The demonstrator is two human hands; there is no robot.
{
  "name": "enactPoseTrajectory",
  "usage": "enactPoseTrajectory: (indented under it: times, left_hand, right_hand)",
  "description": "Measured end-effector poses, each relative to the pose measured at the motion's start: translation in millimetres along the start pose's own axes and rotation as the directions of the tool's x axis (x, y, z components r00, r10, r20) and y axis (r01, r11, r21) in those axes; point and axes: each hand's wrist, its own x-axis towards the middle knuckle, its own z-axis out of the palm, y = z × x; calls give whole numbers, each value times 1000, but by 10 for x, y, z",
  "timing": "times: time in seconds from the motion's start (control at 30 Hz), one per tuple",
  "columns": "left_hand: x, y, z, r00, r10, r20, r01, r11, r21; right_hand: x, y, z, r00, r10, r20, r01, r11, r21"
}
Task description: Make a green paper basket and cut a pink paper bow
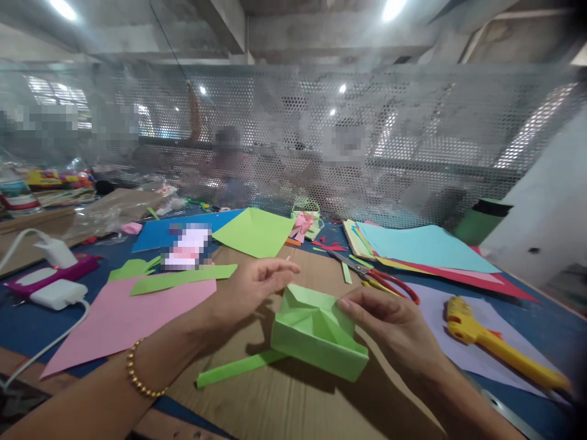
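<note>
A folded light green paper box (pixel 316 335) is held just above a brown cardboard sheet (pixel 293 397). My right hand (pixel 389 321) pinches the box's right rim between thumb and fingers. My left hand (pixel 254 287) hovers by the box's upper left corner with its fingers loosely stretched and nothing in them; a gold bead bracelet sits on its wrist. A green paper strip (pixel 236 368) lies on the cardboard under the box.
Pink paper (pixel 123 318) and green scraps (pixel 181 278) lie left. Red-handled scissors (pixel 380 278), a yellow cutter (pixel 499 348) and stacked coloured sheets (pixel 426 247) lie right. White chargers (pixel 57 293) sit far left. A perforated metal screen (pixel 413 146) stands behind the table.
</note>
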Motion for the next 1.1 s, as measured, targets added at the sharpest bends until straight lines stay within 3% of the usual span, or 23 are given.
enactPoseTrajectory:
  times: [0.13,0.23,0.37,0.53,0.73,0.9,1.1]
  left_hand:
    - [-66,-32,-10,980,-19,197,67,968,-242]
    - [-86,-61,80,954,-79,289,171,936,-308]
    - [-35,-110,186,969,-117,218,173,950,-259]
    - [10,-150,231,980,-149,130,180,943,-279]
    - [6,-172,217,985,-149,83,163,966,-200]
    - [-23,-198,261,987,-127,99,143,973,-180]
    - [-32,-187,321,979,-121,166,166,944,-287]
  right_hand:
    - [-5,-3,-27,997,36,-64,-32,998,61]
    - [-20,-7,-18,996,27,-81,-22,997,68]
    - [-48,12,-9,999,-1,-45,3,999,50]
    - [-58,15,-9,996,-79,-34,75,990,-117]
    - [-61,10,29,998,-57,-21,52,979,-196]
    - [-74,84,80,991,-101,-85,81,975,-209]
    - [-93,76,112,977,-151,-152,101,950,-295]
